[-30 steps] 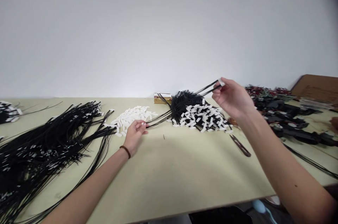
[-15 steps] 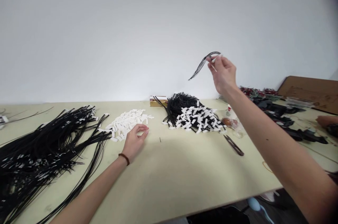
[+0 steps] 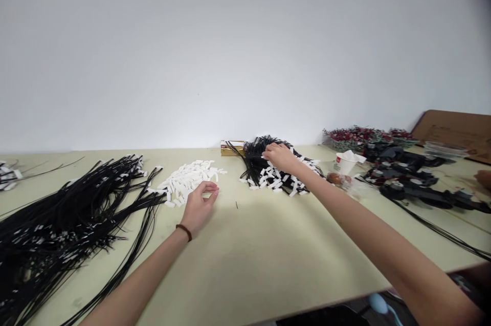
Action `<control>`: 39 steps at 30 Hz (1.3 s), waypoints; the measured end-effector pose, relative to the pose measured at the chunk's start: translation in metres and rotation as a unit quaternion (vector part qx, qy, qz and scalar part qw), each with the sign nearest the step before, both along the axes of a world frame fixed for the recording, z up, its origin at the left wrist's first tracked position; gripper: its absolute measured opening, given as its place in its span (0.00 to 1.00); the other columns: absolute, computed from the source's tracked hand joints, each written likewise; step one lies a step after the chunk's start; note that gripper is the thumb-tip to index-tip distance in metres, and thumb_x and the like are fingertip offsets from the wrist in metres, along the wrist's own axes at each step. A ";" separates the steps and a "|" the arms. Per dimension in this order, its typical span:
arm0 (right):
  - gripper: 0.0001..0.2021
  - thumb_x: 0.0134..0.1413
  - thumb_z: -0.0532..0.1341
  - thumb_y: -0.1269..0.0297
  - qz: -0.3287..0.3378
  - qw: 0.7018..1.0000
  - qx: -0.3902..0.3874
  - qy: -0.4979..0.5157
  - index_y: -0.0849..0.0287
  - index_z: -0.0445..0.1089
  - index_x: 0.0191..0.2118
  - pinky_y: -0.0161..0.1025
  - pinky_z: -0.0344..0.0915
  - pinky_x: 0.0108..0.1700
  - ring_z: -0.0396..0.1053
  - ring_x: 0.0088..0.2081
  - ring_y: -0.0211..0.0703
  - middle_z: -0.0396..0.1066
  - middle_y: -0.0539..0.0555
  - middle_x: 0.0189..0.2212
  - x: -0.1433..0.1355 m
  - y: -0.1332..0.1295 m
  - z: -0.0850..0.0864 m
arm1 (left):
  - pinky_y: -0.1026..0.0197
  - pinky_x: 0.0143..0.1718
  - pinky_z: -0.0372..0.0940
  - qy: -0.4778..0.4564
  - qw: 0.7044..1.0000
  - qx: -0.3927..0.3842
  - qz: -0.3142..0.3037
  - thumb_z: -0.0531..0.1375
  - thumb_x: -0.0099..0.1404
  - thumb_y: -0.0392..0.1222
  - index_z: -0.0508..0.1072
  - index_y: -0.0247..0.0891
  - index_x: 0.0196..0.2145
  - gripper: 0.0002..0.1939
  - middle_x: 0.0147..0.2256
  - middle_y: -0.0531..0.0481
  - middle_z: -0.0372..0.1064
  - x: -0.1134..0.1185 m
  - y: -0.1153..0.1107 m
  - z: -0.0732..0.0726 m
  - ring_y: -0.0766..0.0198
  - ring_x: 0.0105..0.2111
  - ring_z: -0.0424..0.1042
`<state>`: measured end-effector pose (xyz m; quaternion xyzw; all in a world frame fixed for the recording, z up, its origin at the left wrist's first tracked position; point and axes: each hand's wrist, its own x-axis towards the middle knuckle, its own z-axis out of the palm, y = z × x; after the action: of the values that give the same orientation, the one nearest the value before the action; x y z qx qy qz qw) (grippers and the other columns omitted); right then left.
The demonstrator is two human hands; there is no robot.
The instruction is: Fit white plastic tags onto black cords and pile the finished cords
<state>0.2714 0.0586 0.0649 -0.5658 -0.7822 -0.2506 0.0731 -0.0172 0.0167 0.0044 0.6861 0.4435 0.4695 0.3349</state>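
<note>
My right hand (image 3: pixel 282 157) reaches over the back pile of black wires (image 3: pixel 258 148) with white connectors (image 3: pixel 275 180). Its fingers are pinched, and a small white end shows at the fingertips; the rest of what they hold blends into the pile. My left hand (image 3: pixel 198 208) rests on the table in front of a heap of loose white connectors (image 3: pixel 187 175). Thumb and forefinger curve together at the tips, and anything between them is too small to make out. A short black piece (image 3: pixel 237 204) lies to the right of that hand.
A large spread of black wires (image 3: pixel 80 203) covers the left side. A gold box (image 3: pixel 227 149) stands by the wall. To the right are a paper cup (image 3: pixel 344 164), black parts (image 3: pixel 429 194), red-and-green wires (image 3: pixel 360 135) and cardboard (image 3: pixel 456 131). Another person's hand (image 3: pixel 483 178) shows far right.
My right hand has come down and left from mid-air, with the black wires, to the back pile. My left hand stays put. The snips on the table are now hidden behind my right forearm.
</note>
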 end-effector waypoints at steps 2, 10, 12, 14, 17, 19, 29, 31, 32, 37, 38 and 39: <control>0.12 0.56 0.50 0.73 -0.010 0.999 0.004 -0.031 0.64 0.71 0.34 0.40 0.50 0.40 0.60 0.43 0.45 0.68 0.60 0.36 -0.004 -0.001 -0.003 | 0.59 0.36 0.64 -0.001 1.000 0.001 0.001 0.57 0.52 0.46 0.69 0.38 0.31 0.10 0.34 0.47 0.72 0.000 -0.001 0.000 0.59 0.38 0.70; 0.14 0.54 0.47 0.78 -0.042 0.994 0.043 -0.092 0.66 0.70 0.35 0.46 0.46 0.48 0.57 0.43 0.48 0.68 0.62 0.36 -0.029 -0.013 -0.008 | 0.59 0.35 0.64 0.013 1.000 0.005 0.003 0.56 0.54 0.45 0.69 0.38 0.31 0.09 0.34 0.47 0.71 0.000 -0.001 0.002 0.59 0.38 0.69; 0.15 0.54 0.47 0.79 -0.051 0.993 0.055 -0.096 0.67 0.70 0.35 0.48 0.44 0.49 0.57 0.43 0.49 0.68 0.63 0.35 -0.032 -0.020 -0.006 | 0.59 0.35 0.64 0.014 1.000 0.007 0.005 0.56 0.54 0.45 0.69 0.38 0.31 0.09 0.34 0.46 0.71 0.000 -0.001 0.002 0.59 0.38 0.69; 0.15 0.53 0.47 0.79 -0.061 0.991 0.063 -0.098 0.67 0.70 0.35 0.50 0.44 0.49 0.57 0.43 0.50 0.67 0.64 0.35 -0.034 -0.027 -0.004 | 0.58 0.36 0.64 0.019 1.000 0.010 0.009 0.55 0.54 0.44 0.69 0.38 0.31 0.09 0.34 0.46 0.71 0.000 -0.001 0.001 0.60 0.37 0.70; 0.14 0.51 0.49 0.79 -0.066 0.991 0.058 -0.102 0.66 0.71 0.34 0.50 0.46 0.49 0.58 0.43 0.51 0.68 0.63 0.35 -0.041 -0.034 -0.008 | 0.57 0.39 0.63 0.051 0.998 0.023 0.022 0.54 0.54 0.42 0.68 0.38 0.30 0.07 0.34 0.47 0.71 -0.002 0.003 -0.002 0.60 0.36 0.70; 0.13 0.50 0.50 0.79 -0.063 0.992 0.048 -0.102 0.65 0.71 0.33 0.50 0.47 0.48 0.58 0.43 0.51 0.68 0.62 0.35 -0.046 -0.037 -0.015 | 0.56 0.42 0.61 0.102 0.993 0.044 0.035 0.53 0.55 0.40 0.68 0.38 0.31 0.07 0.34 0.46 0.71 -0.006 0.006 -0.006 0.59 0.37 0.69; 0.12 0.53 0.51 0.74 -0.061 0.995 0.050 -0.058 0.65 0.68 0.41 0.49 0.49 0.48 0.57 0.45 0.52 0.65 0.63 0.41 -0.071 -0.055 -0.048 | 0.54 0.46 0.55 0.375 0.906 0.128 0.145 0.49 0.56 0.34 0.70 0.30 0.39 0.15 0.41 0.36 0.67 -0.028 0.024 -0.009 0.51 0.45 0.63; 0.12 0.54 0.50 0.72 -0.044 0.997 0.054 -0.047 0.64 0.67 0.42 0.48 0.49 0.48 0.57 0.46 0.50 0.65 0.62 0.42 -0.080 -0.062 -0.052 | 0.53 0.45 0.56 0.391 0.893 0.139 0.172 0.49 0.57 0.34 0.70 0.32 0.38 0.14 0.41 0.36 0.68 -0.034 0.027 -0.006 0.50 0.44 0.63; 0.12 0.55 0.50 0.72 -0.026 0.997 0.056 -0.039 0.63 0.67 0.41 0.47 0.49 0.48 0.57 0.46 0.50 0.65 0.61 0.42 -0.084 -0.066 -0.055 | 0.52 0.45 0.56 0.399 0.887 0.143 0.184 0.49 0.57 0.34 0.70 0.32 0.39 0.15 0.41 0.36 0.68 -0.037 0.029 -0.005 0.49 0.44 0.63; 0.09 0.55 0.51 0.72 0.071 0.995 0.065 0.022 0.60 0.68 0.35 0.43 0.49 0.48 0.59 0.44 0.46 0.68 0.57 0.37 -0.099 -0.079 -0.071 | 0.53 0.43 0.57 0.424 0.879 0.120 0.182 0.50 0.57 0.37 0.70 0.33 0.38 0.14 0.41 0.36 0.68 -0.050 0.038 -0.007 0.49 0.44 0.64; 0.09 0.55 0.51 0.72 0.081 0.994 0.063 0.035 0.60 0.68 0.34 0.42 0.50 0.47 0.59 0.43 0.45 0.68 0.56 0.35 -0.099 -0.081 -0.073 | 0.54 0.43 0.58 0.423 0.882 0.114 0.171 0.50 0.57 0.38 0.71 0.33 0.37 0.13 0.41 0.36 0.69 -0.052 0.040 -0.008 0.49 0.44 0.64; 0.09 0.55 0.51 0.72 0.087 0.993 0.059 0.049 0.60 0.68 0.33 0.41 0.50 0.47 0.60 0.42 0.44 0.69 0.55 0.34 -0.099 -0.082 -0.074 | 0.54 0.43 0.58 0.422 0.885 0.111 0.162 0.50 0.57 0.38 0.71 0.34 0.37 0.13 0.40 0.36 0.69 -0.053 0.041 -0.010 0.50 0.44 0.64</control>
<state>0.1722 -0.0234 -0.0093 -0.5018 -0.8078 -0.2608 0.1663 -0.0705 0.0581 -0.0054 0.7706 0.5930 0.2295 -0.0427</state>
